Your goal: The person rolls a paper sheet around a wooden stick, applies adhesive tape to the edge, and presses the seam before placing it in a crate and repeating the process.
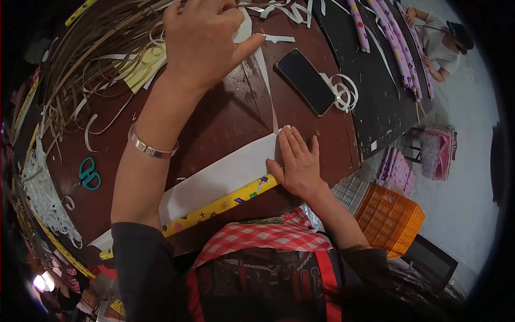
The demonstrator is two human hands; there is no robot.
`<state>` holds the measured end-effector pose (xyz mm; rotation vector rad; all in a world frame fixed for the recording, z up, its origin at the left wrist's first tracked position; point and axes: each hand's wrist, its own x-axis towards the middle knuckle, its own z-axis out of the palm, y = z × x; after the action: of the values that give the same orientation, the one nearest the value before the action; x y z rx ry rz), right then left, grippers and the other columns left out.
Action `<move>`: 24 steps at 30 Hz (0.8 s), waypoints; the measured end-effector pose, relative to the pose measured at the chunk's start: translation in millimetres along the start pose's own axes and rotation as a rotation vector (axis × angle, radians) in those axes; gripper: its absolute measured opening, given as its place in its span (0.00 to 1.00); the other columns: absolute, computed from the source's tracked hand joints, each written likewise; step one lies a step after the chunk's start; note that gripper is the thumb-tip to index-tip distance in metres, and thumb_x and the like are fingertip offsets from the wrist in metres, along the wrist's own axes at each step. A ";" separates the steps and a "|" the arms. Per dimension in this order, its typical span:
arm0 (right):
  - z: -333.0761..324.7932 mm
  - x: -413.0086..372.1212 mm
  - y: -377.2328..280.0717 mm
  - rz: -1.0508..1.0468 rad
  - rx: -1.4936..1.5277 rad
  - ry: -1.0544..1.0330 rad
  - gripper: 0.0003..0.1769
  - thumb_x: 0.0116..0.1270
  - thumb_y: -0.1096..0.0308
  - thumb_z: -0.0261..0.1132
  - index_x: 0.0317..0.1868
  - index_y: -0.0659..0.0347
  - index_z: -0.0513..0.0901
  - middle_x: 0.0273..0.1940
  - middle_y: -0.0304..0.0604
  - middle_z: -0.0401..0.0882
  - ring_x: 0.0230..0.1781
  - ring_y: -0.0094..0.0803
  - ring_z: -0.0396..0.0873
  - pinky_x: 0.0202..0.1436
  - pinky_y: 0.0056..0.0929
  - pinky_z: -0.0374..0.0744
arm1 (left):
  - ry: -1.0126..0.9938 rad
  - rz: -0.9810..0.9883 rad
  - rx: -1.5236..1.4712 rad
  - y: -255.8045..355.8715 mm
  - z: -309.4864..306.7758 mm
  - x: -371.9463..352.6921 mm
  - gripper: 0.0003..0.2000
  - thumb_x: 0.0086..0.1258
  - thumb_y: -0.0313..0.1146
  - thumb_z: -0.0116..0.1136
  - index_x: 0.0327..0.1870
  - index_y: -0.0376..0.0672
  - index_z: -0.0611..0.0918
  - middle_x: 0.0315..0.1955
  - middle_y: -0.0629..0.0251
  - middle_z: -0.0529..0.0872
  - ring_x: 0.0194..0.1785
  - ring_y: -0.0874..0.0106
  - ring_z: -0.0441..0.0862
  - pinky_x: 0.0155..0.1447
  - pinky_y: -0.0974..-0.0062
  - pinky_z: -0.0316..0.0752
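My left hand (201,40), with a bracelet on its wrist, is raised over the table, its fingers curled around a roll of white tape (244,28), partly hidden. From there a narrow tape strip (266,80) runs down to the corner of a long sheet of paper (225,166). The sheet's white side faces up, and its near edge is rolled into a yellow patterned tube (220,206). Flat on the sheet's right end lies my right hand (299,163), fingers stretched out, fingertips by the strip's lower end, thumb near the tube's end.
A black phone (306,81) lies beside white tape rings (346,94). Green-handled scissors (89,174), brown strips (80,70) and white scraps (48,198) are to the left. Purple patterned tubes (389,37) lie on the black table, with a person (440,45) beyond. An orange crate (389,217) stands right.
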<state>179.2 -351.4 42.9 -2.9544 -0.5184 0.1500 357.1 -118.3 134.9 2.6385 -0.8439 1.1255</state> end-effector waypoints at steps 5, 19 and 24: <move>-0.1 0.4 -1.1 0.005 0.020 0.012 0.38 0.61 0.51 0.63 0.66 0.68 0.68 0.68 0.54 0.66 0.71 0.43 0.62 0.69 0.64 0.52 | 0.015 -0.082 -0.074 -1.2 -17.8 -21.0 0.17 0.49 0.48 0.70 0.22 0.43 0.79 0.38 0.69 0.81 0.44 0.66 0.78 0.50 0.63 0.68; 0.3 1.1 -0.1 -0.011 -0.027 -0.023 0.34 0.63 0.50 0.60 0.64 0.63 0.71 0.67 0.54 0.65 0.71 0.46 0.60 0.66 0.70 0.53 | -0.713 -0.522 -0.256 2.3 -123.3 -136.0 0.20 0.43 0.43 0.75 0.18 0.41 0.73 0.30 0.65 0.78 0.37 0.63 0.76 0.43 0.66 0.68; -1.1 1.5 -1.1 -0.010 -0.011 -0.029 0.33 0.64 0.51 0.59 0.64 0.63 0.71 0.67 0.55 0.65 0.71 0.47 0.60 0.66 0.72 0.52 | -0.597 -0.589 -0.259 23.6 -123.4 -165.1 0.18 0.44 0.38 0.74 0.18 0.42 0.73 0.34 0.65 0.78 0.41 0.64 0.76 0.49 0.65 0.66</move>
<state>180.3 -350.0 44.0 -2.9638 -0.5395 0.1896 175.3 -23.0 104.2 2.7210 -0.2022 0.0802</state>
